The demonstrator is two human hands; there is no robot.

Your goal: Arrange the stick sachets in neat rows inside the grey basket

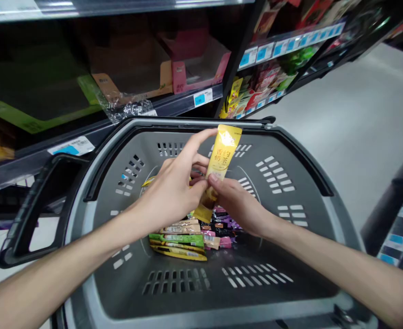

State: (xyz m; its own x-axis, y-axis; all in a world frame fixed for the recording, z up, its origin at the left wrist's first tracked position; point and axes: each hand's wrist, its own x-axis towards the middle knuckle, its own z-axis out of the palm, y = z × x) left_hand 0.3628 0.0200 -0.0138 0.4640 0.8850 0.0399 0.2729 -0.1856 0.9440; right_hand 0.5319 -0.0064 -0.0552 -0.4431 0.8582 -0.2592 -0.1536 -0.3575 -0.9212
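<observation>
A long yellow milk tea sachet (224, 151) with printed characters is held slantwise above the shopping basket (283, 278). My right hand (241, 203) pinches it near the middle, thumb on its front. My left hand (177, 183) is at its left edge, index finger near the top and thumb by the middle; the other fingers curl partly behind it. On the basket's bottom, below my hands, lie several stick sachets: green ones (188, 238), yellow ones (179, 252), beige ones (181, 228) and pink and purple ones (226, 241). My hands hide part of this pile.
The basket's black handle (33, 205) sticks out at the left. Store shelves stand close ahead with an open pink box (201, 68), a brown box (133, 73), a green box (40, 114) and crumpled clear film (122, 105). Pale aisle floor (352, 119) runs to the right.
</observation>
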